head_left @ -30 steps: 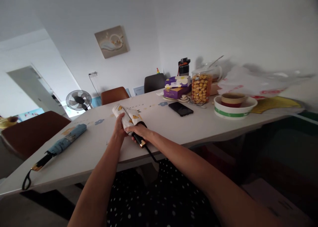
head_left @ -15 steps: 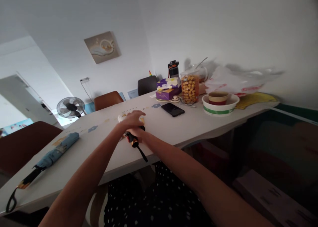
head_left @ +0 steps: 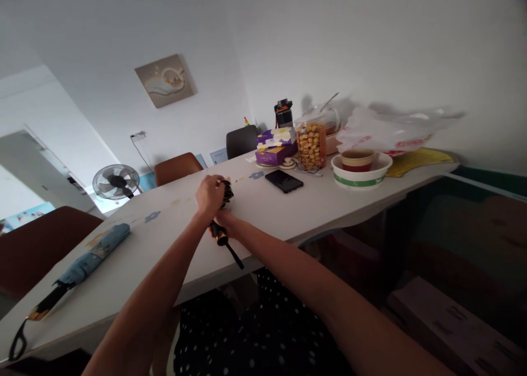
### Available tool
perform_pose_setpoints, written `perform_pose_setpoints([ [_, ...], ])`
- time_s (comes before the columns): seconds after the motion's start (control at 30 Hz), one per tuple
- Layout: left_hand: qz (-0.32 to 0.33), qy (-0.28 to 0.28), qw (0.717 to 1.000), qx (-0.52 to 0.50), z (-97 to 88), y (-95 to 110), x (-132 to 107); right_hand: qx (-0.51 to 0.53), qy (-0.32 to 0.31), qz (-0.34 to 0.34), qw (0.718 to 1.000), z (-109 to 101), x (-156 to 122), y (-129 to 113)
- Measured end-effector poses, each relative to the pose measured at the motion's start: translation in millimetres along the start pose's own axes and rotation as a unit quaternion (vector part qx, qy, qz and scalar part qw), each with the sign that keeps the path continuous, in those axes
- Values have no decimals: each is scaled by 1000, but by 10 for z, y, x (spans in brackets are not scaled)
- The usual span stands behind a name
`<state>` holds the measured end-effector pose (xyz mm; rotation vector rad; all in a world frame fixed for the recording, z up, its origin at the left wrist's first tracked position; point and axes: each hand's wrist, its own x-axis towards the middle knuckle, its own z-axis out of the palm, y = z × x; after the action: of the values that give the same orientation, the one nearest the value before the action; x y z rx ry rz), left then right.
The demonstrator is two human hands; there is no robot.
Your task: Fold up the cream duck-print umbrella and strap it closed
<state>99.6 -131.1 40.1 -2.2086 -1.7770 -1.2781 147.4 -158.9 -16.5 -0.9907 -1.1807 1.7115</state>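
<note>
A folded umbrella with a black handle, a gold-coloured end and a wrist strap is held above the table's near part. My right hand is closed around it near the handle. Farther up, my left hand curls over the umbrella's upper part, where some dark material shows by the fingertips. Much of the canopy is hidden by my hands. A second folded umbrella, light blue with a black and gold handle and a strap, lies on the table to the left.
On the white table lies a black phone. Behind it stand purple boxes, a jar of round snacks and a black bottle. A paper bowl, a plastic bag and a yellow cloth are at the right.
My left hand has turned and drawn in, its fingers now curled over the umbrella's upper part, where dark material shows. My right hand stays around the umbrella near the handle.
</note>
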Motion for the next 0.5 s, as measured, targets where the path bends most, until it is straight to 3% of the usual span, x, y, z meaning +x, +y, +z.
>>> perform_pose_setpoints([
  [0.1,-82,92,987,-99,-144,-157,32,-4,-28,39,999,-7,3,1],
  [0.2,-124,130,964,-194,-260,-287,3,0,-29,49,998,-9,19,-3],
  [0.37,-159,141,933,-291,-439,-417,-142,26,-19,49,998,-10,78,20],
  [0.5,-165,87,911,-368,-577,-504,-229,52,-26,44,997,-33,110,45],
])
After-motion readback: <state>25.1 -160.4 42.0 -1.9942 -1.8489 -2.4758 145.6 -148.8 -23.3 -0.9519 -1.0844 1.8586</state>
